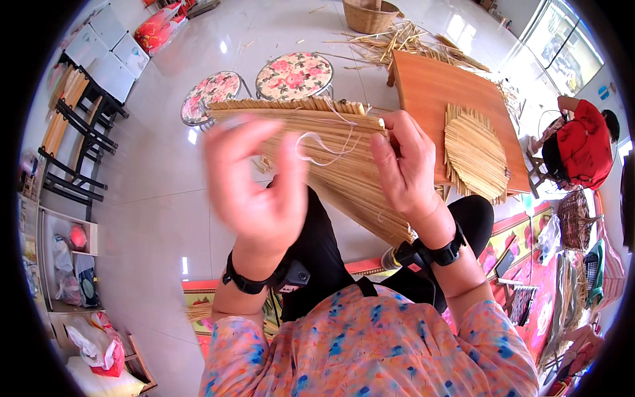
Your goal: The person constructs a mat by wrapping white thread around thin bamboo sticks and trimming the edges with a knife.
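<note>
A bundle of straw stalks stitched side by side into a mat (344, 178) stands tilted in front of my lap. My right hand (411, 165) is closed on its upper right edge, thumb on the near side and fingers curled behind. My left hand (254, 182) is raised at the mat's left side, smeared by motion; whether its fingers pinch anything cannot be made out. A loose white thread (323, 147) loops across the mat between my two hands. The mat's far face is hidden.
An orange-brown wooden table (423, 86) stands right, bearing a rounded straw mat (476, 152). Two floral stools (294, 74) are ahead. Loose straw (413, 43) lies by a wicker basket (369, 16). A person in red (585, 145) sits far right. Shelves (69, 228) line the left.
</note>
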Tool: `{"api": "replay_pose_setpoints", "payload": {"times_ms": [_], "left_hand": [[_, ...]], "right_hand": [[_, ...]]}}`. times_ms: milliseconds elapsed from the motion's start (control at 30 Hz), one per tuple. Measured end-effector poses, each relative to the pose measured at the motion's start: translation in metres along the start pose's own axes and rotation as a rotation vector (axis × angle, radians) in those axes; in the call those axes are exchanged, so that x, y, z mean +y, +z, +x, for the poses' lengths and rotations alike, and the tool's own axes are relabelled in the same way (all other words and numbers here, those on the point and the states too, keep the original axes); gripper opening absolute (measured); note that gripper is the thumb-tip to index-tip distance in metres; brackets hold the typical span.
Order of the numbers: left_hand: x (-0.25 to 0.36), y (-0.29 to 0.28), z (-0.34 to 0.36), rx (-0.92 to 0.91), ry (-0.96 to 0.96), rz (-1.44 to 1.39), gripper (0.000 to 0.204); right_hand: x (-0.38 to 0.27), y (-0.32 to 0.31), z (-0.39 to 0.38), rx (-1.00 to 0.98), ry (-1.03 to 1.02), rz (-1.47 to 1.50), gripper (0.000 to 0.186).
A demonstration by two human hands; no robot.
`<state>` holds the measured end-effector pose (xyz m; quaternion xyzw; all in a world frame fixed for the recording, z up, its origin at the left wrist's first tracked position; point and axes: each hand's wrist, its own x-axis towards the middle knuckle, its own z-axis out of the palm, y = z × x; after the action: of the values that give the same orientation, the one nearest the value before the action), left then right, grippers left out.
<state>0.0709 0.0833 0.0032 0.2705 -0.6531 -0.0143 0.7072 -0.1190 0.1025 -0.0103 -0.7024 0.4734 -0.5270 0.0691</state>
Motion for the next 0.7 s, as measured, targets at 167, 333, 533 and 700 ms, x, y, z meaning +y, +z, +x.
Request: {"api": "replay_pose_setpoints", "payload": {"times_ms": [167, 333, 533, 700], "left_hand": [[-0.005, -0.027, 0.007, 0.293, 0.130, -0.121, 0.024], [0.010, 0.013, -0.012, -0.309, 0.180, 0.251, 0.029], [-0.001, 0.029, -0.023, -0.291, 0.216, 0.399, 0.029], [0.000, 0.021, -0.015, -0.475, -0.028, 0.152, 0.018]], "right_hand": [[0.001, -0.003, 0.000, 0.009, -0.008, -0.017, 0.013], [-0.004, 0.003, 0.000, -0.006, 0.009, 0.021, 0.014], [-0.008, 0.003, -0.002, -0.024, -0.011, 0.030, 0.015], [-0.012, 0.005, -0.003, -0.047, 0.022, 0.036, 0.015]]}}
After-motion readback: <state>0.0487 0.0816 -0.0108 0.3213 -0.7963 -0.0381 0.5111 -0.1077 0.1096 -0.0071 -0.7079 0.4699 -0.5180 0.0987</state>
